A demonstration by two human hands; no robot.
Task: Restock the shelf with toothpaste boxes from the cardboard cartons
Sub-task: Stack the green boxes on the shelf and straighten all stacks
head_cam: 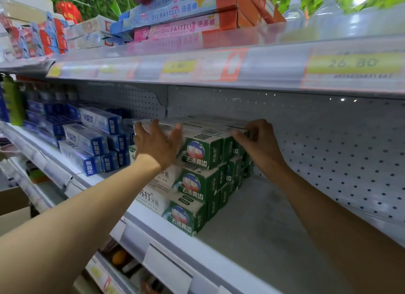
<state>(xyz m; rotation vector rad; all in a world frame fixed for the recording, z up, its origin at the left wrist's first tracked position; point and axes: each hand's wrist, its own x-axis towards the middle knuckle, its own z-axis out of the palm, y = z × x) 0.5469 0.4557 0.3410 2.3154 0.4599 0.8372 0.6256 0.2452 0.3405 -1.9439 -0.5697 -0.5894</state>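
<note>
Green and white toothpaste boxes [197, 184] stand in a three-high stack on the middle shelf [252, 234]. My left hand [156, 143] presses against the left end of the top row, fingers spread over the box tops. My right hand [260, 140] touches the right end of that same top row [210, 129], fingertips curled on the far box's edge. Both hands frame the row from either side; whether they grip it or only push it I cannot tell. A cardboard carton [13, 208] shows at the lower left edge.
Blue toothpaste boxes [92, 140] are piled left of the green stack. Bare shelf surface lies to the right, backed by a perforated panel [339, 157]. The upper shelf holds oil pastel boxes [179, 15] and water bottles [328, 10]; its price rail [241, 65] overhangs my hands.
</note>
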